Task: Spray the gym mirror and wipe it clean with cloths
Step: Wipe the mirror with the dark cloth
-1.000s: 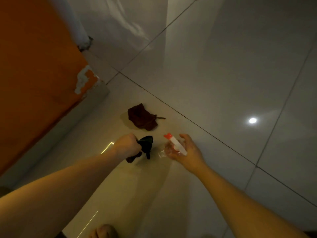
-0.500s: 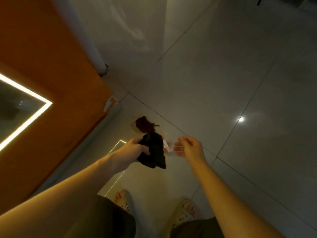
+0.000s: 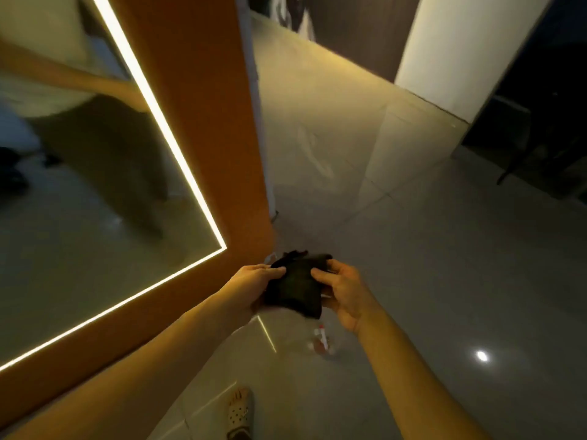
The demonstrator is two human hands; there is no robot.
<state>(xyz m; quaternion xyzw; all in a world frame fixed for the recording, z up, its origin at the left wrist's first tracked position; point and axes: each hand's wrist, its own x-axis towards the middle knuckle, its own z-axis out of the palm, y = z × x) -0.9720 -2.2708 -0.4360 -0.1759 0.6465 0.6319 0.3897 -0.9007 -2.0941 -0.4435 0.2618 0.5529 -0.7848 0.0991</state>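
A black cloth (image 3: pixel 295 285) is held in front of me by both hands. My left hand (image 3: pixel 254 281) grips its left side and my right hand (image 3: pixel 344 290) pinches its right side with thumb on top. The clear spray bottle (image 3: pixel 321 342) with a red and white nozzle lies on the floor tiles below my right wrist, blurred. The mirror (image 3: pixel 79 173), framed by a lit strip in an orange wall, fills the left of the view. The dark red cloth is not visible, possibly hidden behind the black one.
The orange wall panel (image 3: pixel 203 100) ends at a corner just beyond my hands. A white pillar (image 3: pixel 463 49) stands at the far right with a dark area beside it. My sandalled foot (image 3: pixel 239 414) is on the grey tiled floor (image 3: pixel 444 265) below.
I have risen from the floor and the view swung up to the mirror. My right hand let go of the spray bottle, now on the floor, and took hold of the black cloth.
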